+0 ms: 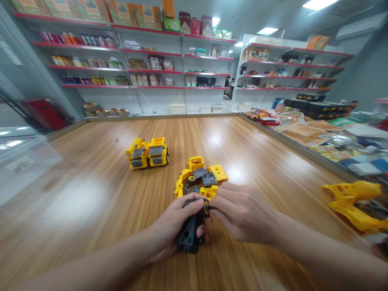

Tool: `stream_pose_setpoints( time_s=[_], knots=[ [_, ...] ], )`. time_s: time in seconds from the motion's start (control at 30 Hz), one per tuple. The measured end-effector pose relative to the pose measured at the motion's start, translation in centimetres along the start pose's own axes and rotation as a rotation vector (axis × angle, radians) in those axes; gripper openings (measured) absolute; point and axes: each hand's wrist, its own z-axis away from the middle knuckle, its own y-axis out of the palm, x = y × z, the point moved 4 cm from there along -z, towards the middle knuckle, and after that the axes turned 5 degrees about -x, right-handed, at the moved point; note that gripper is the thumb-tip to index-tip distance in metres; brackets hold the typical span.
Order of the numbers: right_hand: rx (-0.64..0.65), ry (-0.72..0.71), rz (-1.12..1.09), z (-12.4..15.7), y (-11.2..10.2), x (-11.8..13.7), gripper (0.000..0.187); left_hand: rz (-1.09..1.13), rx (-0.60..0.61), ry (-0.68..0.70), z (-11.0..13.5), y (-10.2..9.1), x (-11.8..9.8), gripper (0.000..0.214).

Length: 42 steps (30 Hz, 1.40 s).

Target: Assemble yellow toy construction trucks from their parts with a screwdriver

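Note:
My left hand (190,220) is wrapped round a black toy vehicle chassis (188,238), which points down toward me. At its upper end sits a small black wheel (206,207) with a yellow ring, under my left thumb. My right hand (239,212) is closed in a pinch at the wheel's hub. A thin dark piece shows between hub and fingertips; its kind is mostly hidden. Just beyond my hands lies a cluster of loose yellow and grey toy truck parts (220,173), with another wheel (191,179) among them.
Two yellow toy trucks (157,150) stand farther back on the wooden table (91,202). At the right edge lies a larger yellow toy part (354,202). A clear plastic bin (24,161) is at left. Packaged goods (315,133) lie beyond the right rim; stocked shelves (151,50) stand behind.

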Motion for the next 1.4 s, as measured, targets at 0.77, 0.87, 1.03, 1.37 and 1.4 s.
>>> stream_pose_setpoints(
  time_s=[0.77,0.87,1.03,1.37,1.4],
  knots=[
    [0.033,0.049,0.023,0.04,0.49,-0.16,0.027,-0.003,0.026,0.004,0.11,0.00,0.09,0.014],
    [0.038,0.070,-0.015,-0.05,0.37,-0.08,0.025,-0.005,0.018,0.003,0.16,-0.05,0.09,0.013],
    [0.044,0.076,-0.065,-0.01,0.34,-0.03,0.017,-0.007,0.028,0.008,0.11,-0.03,0.09,0.013],
    [0.054,0.039,-0.028,0.22,0.41,0.16,0.018,-0.006,0.023,0.006,0.10,-0.10,0.17,0.013],
    [0.061,0.031,-0.017,0.25,0.51,0.15,0.019,-0.007,0.024,0.004,0.10,-0.11,0.18,0.013]
  ],
)
